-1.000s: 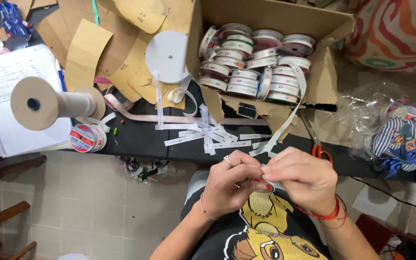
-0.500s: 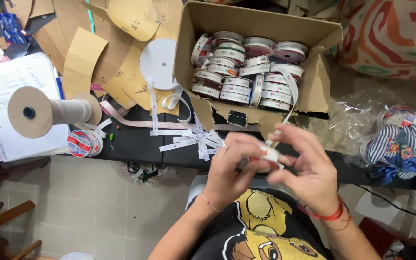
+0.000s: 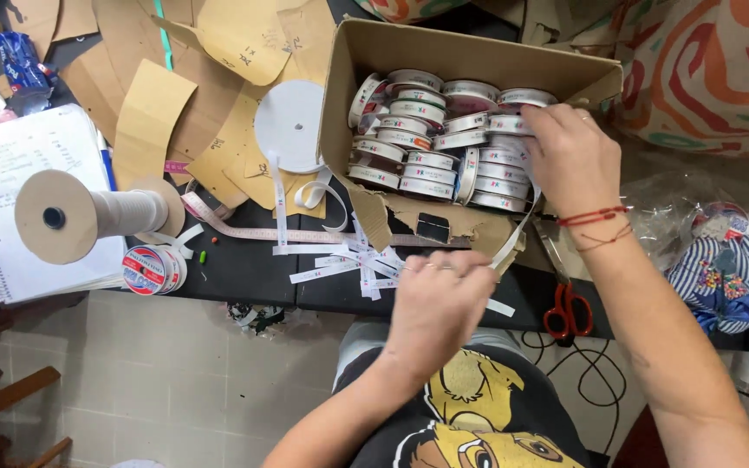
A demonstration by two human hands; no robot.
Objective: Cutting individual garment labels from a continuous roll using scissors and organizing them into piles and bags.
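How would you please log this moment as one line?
left hand: on cut ribbon strips | right hand: in cardboard box on ribbon rolls | scissors: idle

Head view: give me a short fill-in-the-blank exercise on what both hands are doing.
1. The right hand reaches into the ____ box of ribbon rolls.
2. The left hand rests by the cut white ____ strips.
3. The scissors have ____ handles.

Missing words: cardboard; ribbon; red

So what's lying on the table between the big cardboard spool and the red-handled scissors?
In the head view, a red-and-white tape roll, then a pile of cut white label strips.
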